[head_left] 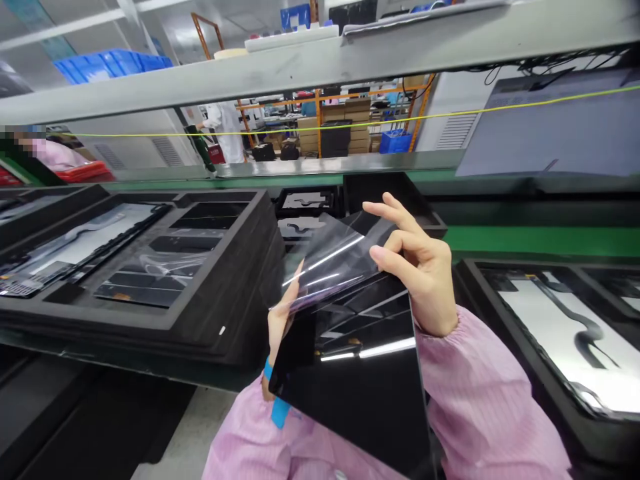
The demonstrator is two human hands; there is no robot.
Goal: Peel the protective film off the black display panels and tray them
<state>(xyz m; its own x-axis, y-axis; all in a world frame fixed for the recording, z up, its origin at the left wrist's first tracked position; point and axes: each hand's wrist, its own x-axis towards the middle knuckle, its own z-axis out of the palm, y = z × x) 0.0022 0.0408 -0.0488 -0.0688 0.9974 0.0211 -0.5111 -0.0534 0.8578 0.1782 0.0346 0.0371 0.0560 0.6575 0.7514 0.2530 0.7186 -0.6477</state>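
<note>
Three compartments or more in the left foam tray: a pale-backed screen part in the long one; dark flat pieces in the one to its right, some under shiny clear wrap; the tray tops a black stack.
Right foam tray: a pale-backed panel with a dark ribbon cable curving across it; part of a similar piece in the neighbouring compartment, cut by the picture edge.
Rear tray: two pale-backed pieces, one behind the other, each with a dark ribbon.
Black box: open-topped, beside the rear tray, partly hidden by the right hand.
Blue bin: on the overhead shelf, contents out of sight.
Left hand: at the left edge of the dark panel, holding it; most fingers hidden behind; blue band at the wrist.
Right hand: raised at the upper right corner, thumb and bent finger narrowed on the clear film, another finger stretched out above; pink sleeve.
Dark panel: glossy, tilted, between both hands, lower end towards the body.
Clear film: bowed up over the panel's upper end, spanning from hand to hand.
</note>
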